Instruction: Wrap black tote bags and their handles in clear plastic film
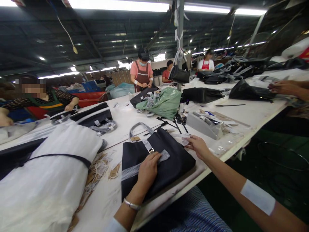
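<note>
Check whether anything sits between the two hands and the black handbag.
Only a clear plastic strip: it runs across the black handbag, and the left hand rests on top of it. The right hand is at the bag's right edge with nothing visible in between.

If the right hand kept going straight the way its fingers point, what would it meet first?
Most likely the near top corner of the flat dark navy fabric handbag, which lies just ahead of the fingers of the right hand; depth is hard to judge.
</note>
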Motion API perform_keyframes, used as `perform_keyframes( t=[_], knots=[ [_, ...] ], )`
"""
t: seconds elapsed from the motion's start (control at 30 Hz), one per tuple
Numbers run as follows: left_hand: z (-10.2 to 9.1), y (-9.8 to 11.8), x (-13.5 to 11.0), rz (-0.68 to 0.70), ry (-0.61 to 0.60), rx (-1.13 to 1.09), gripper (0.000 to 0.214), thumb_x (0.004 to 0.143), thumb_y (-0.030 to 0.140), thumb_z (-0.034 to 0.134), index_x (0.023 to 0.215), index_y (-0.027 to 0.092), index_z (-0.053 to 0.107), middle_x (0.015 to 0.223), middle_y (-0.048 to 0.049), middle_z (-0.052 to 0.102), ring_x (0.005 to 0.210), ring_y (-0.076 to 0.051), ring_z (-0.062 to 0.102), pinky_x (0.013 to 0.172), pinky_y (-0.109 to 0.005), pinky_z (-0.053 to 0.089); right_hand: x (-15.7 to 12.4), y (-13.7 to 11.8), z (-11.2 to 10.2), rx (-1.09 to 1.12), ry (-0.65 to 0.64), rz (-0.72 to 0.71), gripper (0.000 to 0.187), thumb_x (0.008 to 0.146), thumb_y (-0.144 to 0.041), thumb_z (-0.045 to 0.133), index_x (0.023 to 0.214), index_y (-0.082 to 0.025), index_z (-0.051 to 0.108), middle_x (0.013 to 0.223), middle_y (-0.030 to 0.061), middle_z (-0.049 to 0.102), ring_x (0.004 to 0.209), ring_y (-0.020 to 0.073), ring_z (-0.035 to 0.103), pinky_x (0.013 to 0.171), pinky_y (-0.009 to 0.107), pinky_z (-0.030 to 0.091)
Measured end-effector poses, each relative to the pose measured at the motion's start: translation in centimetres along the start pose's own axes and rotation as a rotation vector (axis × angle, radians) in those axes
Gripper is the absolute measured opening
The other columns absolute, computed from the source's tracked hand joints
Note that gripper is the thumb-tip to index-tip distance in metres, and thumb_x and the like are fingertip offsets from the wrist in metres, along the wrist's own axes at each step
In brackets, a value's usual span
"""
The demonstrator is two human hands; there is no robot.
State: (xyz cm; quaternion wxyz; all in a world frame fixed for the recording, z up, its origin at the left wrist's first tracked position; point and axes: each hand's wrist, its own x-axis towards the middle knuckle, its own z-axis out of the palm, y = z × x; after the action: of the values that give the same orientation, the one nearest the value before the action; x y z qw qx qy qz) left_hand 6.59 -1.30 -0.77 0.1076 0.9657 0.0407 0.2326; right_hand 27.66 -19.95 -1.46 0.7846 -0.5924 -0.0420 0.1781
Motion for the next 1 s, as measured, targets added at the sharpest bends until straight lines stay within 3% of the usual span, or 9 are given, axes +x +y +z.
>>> perform_keyframes(
  t=[0.13, 0.33, 0.5, 0.63, 0.73, 0.83, 0.93, 1.0],
  knots=[
    [-0.1, 0.1, -0.1, -0.003, 0.024, -0.024, 0.043, 0.089, 0.001, 0.046, 0.121, 0.023, 0.066, 0.123, -0.0044, 0.068, 0.115, -0.02, 0.062, 0.103, -0.037, 0.052, 1.6, -0.6, 0.5, 0.089, 0.122, -0.054, 0.024, 0.068, -0.017, 0.071, 0.086, -0.02, 0.056, 0.073, 0.0039, 0.072, 0.065, 0.0193, 0.071, 0.055, 0.029, 0.06],
    [0.2, -0.1, -0.2, -0.003, 0.048, -0.038, 0.044, 0.088, 0.001, 0.048, 0.12, 0.024, 0.067, 0.122, -0.0053, 0.068, 0.115, -0.02, 0.062, 0.102, -0.037, 0.052, 3.6, -4.1, -1.4, 0.162, 0.247, -0.174, 0.009, 0.085, -0.026, 0.058, 0.082, -0.024, 0.05, 0.071, -0.0008, 0.069, 0.077, 0.0167, 0.071, 0.072, 0.032, 0.062],
    [0.5, -0.3, -0.1, 0.01, 0.062, -0.044, 0.045, 0.087, 0.0, 0.047, 0.12, 0.024, 0.066, 0.123, -0.005, 0.068, 0.114, -0.021, 0.063, 0.101, -0.037, 0.053, 1.7, -5.5, -3.5, 0.027, 0.058, -0.076, 0.012, 0.081, -0.029, 0.07, 0.086, -0.019, 0.065, 0.085, 0.01, 0.075, 0.081, 0.0243, 0.072, 0.073, 0.041, 0.062],
    [0.2, 0.0, -0.2, 0.006, 0.036, -0.038, 0.043, 0.089, 0.003, 0.046, 0.121, 0.024, 0.066, 0.125, -0.0038, 0.067, 0.115, -0.021, 0.062, 0.101, -0.036, 0.052, -0.6, -4.7, -2.4, -0.04, -0.055, -0.054, 0.015, 0.085, -0.03, 0.067, 0.093, -0.018, 0.072, 0.1, 0.0121, 0.075, 0.094, 0.0236, 0.072, 0.088, 0.039, 0.059],
    [-0.4, 0.8, -0.3, 0.009, 0.007, -0.043, 0.036, 0.094, 0.014, 0.048, 0.125, 0.022, 0.063, 0.127, -0.0056, 0.066, 0.115, -0.023, 0.062, 0.101, -0.038, 0.052, -2.6, -4.6, 0.2, -0.15, -0.079, -0.217, 0.029, 0.089, -0.042, 0.062, 0.101, -0.019, 0.073, 0.103, 0.0088, 0.076, 0.105, 0.0253, 0.068, 0.099, 0.04, 0.052],
    [-0.7, 1.5, -0.4, 0.022, 0.01, -0.057, 0.037, 0.095, 0.026, 0.052, 0.131, 0.021, 0.058, 0.13, -0.0074, 0.064, 0.116, -0.025, 0.061, 0.102, -0.04, 0.051, -5.1, -5.0, 3.5, -0.518, -0.14, -0.483, 0.035, 0.089, -0.05, 0.06, 0.103, -0.021, 0.076, 0.101, 0.0049, 0.077, 0.108, 0.0314, 0.066, 0.101, 0.044, 0.05],
    [-0.6, 1.7, -0.7, 0.002, 0.006, -0.058, 0.037, 0.095, 0.026, 0.052, 0.131, 0.022, 0.058, 0.129, -0.0077, 0.065, 0.115, -0.025, 0.062, 0.101, -0.041, 0.052, -6.9, -4.7, 5.7, -0.831, -0.304, -0.731, 0.031, 0.091, -0.036, 0.058, 0.116, -0.024, 0.072, 0.118, 0.0032, 0.072, 0.114, 0.0307, 0.063, 0.104, 0.042, 0.047],
    [-0.2, 1.5, -0.8, -0.021, 0.02, -0.048, 0.036, 0.095, 0.028, 0.053, 0.129, 0.021, 0.059, 0.125, -0.0094, 0.067, 0.113, -0.026, 0.064, 0.1, -0.042, 0.053, -6.9, -4.0, 5.9, -0.96, -0.416, -0.844, 0.046, 0.086, -0.026, 0.061, 0.132, -0.025, 0.061, 0.132, 0.0054, 0.064, 0.121, 0.0288, 0.059, 0.108, 0.044, 0.044]
  ],
)
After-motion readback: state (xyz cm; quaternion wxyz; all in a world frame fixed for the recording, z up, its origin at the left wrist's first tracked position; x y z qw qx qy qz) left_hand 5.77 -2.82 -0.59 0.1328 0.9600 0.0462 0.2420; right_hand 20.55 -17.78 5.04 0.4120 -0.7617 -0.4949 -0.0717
